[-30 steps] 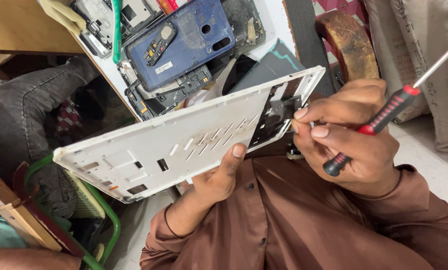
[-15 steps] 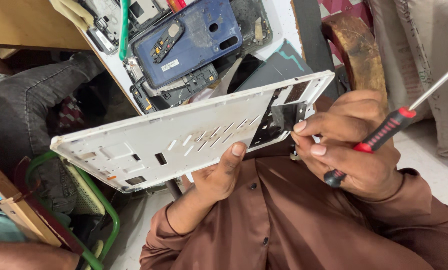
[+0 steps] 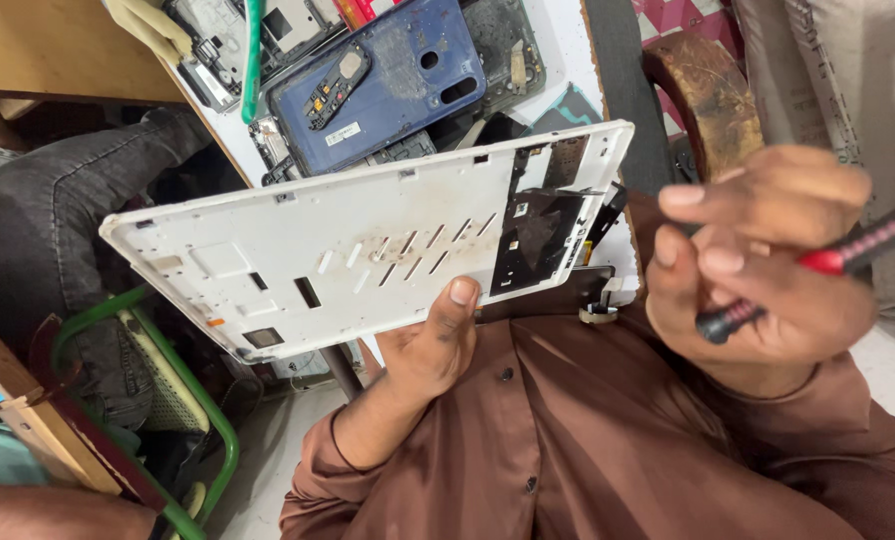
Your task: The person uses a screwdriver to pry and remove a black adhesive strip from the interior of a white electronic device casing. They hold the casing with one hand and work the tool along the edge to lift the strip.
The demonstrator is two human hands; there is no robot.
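**Inspector:** Start with the hands as they stand now.

**Assistant:** The left hand (image 3: pixel 430 350) is clamped on the lower edge of the white tablet frame (image 3: pixel 368 245), thumb pressed on its face, the rest of the hand underneath. The frame is held off the table, tilted, above the lap, its black inner section (image 3: pixel 540 225) toward the right end. The right hand (image 3: pixel 768 255) is closed around a red and black screwdriver (image 3: pixel 818 265), fingers curled over the grip.

**Inspector:** Change against the earlier views?

**Assistant:** A second ago, and half a second ago, the right hand sat against the frame's right corner, fingertips on or just beside the black section. It has since drawn off to the right and is clear of the frame, blurred by motion. The driver's shaft runs out of view (the tip cannot be seen). The left hand's grip on the frame has not altered.

**Inspector:** Your reading of that?

**Assistant:** In my judgement, the work at that corner is paused or finished for the moment; nothing is bearing on the frame but the left hand. Whether a screw came away I cannot tell.

**Inspector:** Surroundings?

**Assistant:** Behind the frame, on the white table (image 3: pixel 578 60), lies a blue phone back cover (image 3: pixel 388 80) among other dismantled phone parts. A green metal chair frame (image 3: pixel 168 400) stands low at the left. The person wears a brown shirt (image 3: pixel 588 450).
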